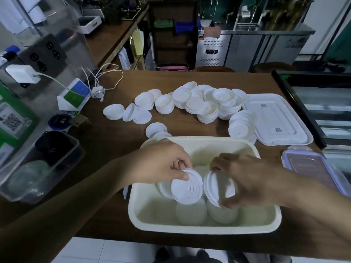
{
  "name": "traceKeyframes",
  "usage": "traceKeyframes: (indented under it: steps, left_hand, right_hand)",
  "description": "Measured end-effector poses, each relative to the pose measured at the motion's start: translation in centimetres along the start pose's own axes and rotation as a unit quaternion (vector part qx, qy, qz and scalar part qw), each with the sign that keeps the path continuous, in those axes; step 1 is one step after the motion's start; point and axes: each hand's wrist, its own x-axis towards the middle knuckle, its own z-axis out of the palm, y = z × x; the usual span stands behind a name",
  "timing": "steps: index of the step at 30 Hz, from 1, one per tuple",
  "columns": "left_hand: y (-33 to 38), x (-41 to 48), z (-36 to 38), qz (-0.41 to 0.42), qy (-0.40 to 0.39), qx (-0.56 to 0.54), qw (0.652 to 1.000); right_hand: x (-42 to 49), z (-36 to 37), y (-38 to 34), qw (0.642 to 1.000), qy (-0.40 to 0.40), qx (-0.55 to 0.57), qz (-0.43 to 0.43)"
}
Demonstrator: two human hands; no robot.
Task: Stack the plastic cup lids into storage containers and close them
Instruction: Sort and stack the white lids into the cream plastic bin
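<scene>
A white rectangular storage container (269,223) sits open at the table's near edge, with several white cup lids lying on its floor. Over it, my left hand (161,162) pinches a flat white lid (187,188) by its rim. Beside it, my right hand (252,179) grips another white lid (212,188), tilted on edge. Several loose and stacked white lids (199,105) are heaped across the middle of the table beyond the container. The container's white cover (275,118) lies flat at the right.
A clear cover with purple clips (311,168) lies at the right edge. At the left stand a clear tub with dark lids (43,164), a card stand (76,93) and a charger with cables (98,90). A dark display case (322,103) borders the right.
</scene>
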Motion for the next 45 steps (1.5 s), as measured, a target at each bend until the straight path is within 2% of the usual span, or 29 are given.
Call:
traceKeyframes:
  steps: [4,8,13,22,27,32,39,45]
  left_hand:
    - [0.4,1.5,1.9,-0.033,-0.073,0.012,0.997]
    - [1.0,2.8,3.7,-0.028,-0.129,0.047,0.990]
    - [1.6,3.4,5.4,-0.029,-0.163,0.087,0.982]
    - [0.9,2.6,5.1,-0.024,-0.153,0.133,0.979]
    - [1.0,2.5,5.2,-0.033,-0.158,0.170,0.972]
    - [0.8,2.4,4.7,-0.006,-0.152,0.138,0.979]
    - [0.3,1.6,0.0,-0.024,-0.063,0.065,0.996]
    - [-1.6,0.6,-4.7,-0.024,0.052,-0.056,0.997]
  right_hand:
    - [0.9,1.2,-0.5,0.994,-0.096,-0.044,0.017]
    - [1.8,2.2,-0.8,0.987,-0.138,-0.070,0.046]
    - [2.2,3.5,-0.8,0.984,-0.155,-0.070,0.045]
    - [3.0,4.1,-0.3,0.983,-0.158,-0.082,0.032]
    - [3.5,4.8,-0.1,0.986,-0.140,-0.092,0.025]
    - [2.7,4.1,0.4,0.992,-0.113,-0.057,0.019]
    - [1.5,-2.0,0.9,0.996,-0.011,0.084,-0.026]
    - [3.4,-4.6,0.9,0.972,0.102,0.199,-0.069]
